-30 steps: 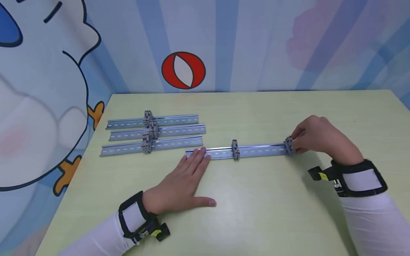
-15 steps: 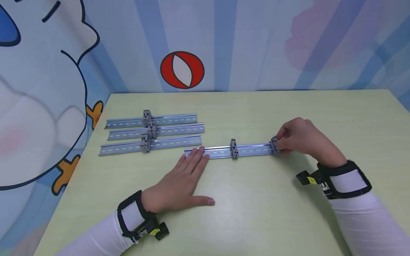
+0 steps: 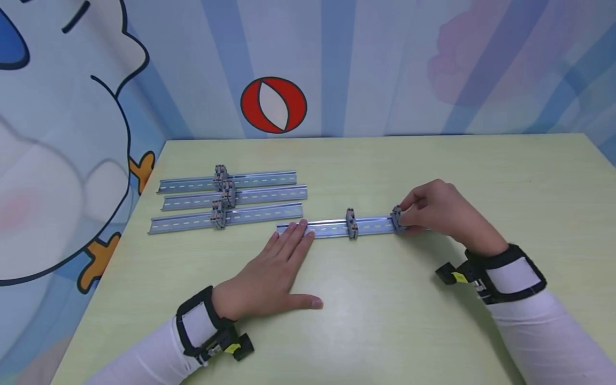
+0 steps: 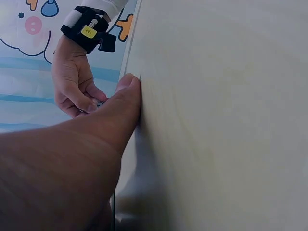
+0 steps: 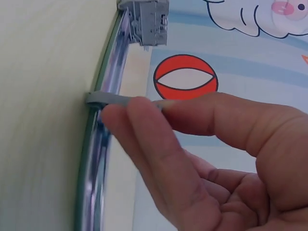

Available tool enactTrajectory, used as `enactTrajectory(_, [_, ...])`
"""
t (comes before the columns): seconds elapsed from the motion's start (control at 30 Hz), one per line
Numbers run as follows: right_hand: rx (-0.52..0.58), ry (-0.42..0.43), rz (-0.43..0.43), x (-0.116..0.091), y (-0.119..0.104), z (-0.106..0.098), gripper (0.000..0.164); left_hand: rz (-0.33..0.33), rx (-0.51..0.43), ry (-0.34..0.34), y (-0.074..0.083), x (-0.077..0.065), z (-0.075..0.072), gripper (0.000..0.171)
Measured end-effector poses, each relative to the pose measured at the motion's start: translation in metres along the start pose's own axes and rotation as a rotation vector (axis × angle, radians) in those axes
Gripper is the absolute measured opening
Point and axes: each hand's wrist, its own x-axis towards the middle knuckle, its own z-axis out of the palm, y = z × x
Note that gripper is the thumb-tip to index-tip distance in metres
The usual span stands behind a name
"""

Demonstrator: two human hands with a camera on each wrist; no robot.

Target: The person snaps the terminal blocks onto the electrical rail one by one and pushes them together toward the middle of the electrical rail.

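Observation:
A slotted metal DIN rail (image 3: 375, 226) lies across the table's middle. Spread fairly flat, my left hand (image 3: 269, 275) rests its fingertips on the rail's left end and partly covers it. Towards the other end, my right hand (image 3: 443, 216) pinches a grey terminal block (image 3: 397, 219) between thumb and fingers. In the right wrist view this block (image 5: 98, 98) sits across the rail (image 5: 96, 159), seen edge-on. A second grey terminal block (image 3: 352, 224) stands on the rail between the hands, a short gap from the pinched one. The rail's right end is hidden behind the right hand.
Behind and left of the left hand lie three more DIN rails (image 3: 269, 212), roughly parallel, each with grey terminal blocks (image 3: 219, 215) near its middle. The pale wooden table (image 3: 385, 321) meets a wall (image 3: 375, 69) printed with cartoon figures at its back edge.
My right hand has moved left along the rail, and the pinched terminal block has come closer to the one standing on it. My left hand has stayed in place.

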Motion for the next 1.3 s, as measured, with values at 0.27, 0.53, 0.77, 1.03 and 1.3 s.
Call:
enactTrajectory(0.27, [0.167, -0.061, -0.049, 0.002, 0.001, 0.014, 0.032, 0.006, 0.006, 0.007, 0.0, 0.0, 0.002, 0.116])
enactTrajectory(0.53, [0.29, -0.104, -0.085, 0.006, 0.001, 0.023, 0.031, 0.004, 0.0, -0.009, 0.002, 0.0, -0.001, 0.116])
enactTrajectory(0.77, [0.352, -0.104, -0.111, 0.008, -0.001, 0.032, 0.03, 0.009, 0.006, -0.011, 0.001, 0.001, -0.001, 0.115])
enactTrajectory(1.03, [0.43, -0.116, -0.12, 0.016, -0.003, 0.045, 0.027, 0.009, 0.01, -0.001, -0.001, 0.001, 0.0, 0.116])
enactTrajectory(1.3, [0.47, -0.12, -0.122, 0.018, -0.005, 0.053, 0.028, 0.007, 0.013, -0.003, -0.001, 0.001, 0.0, 0.115])
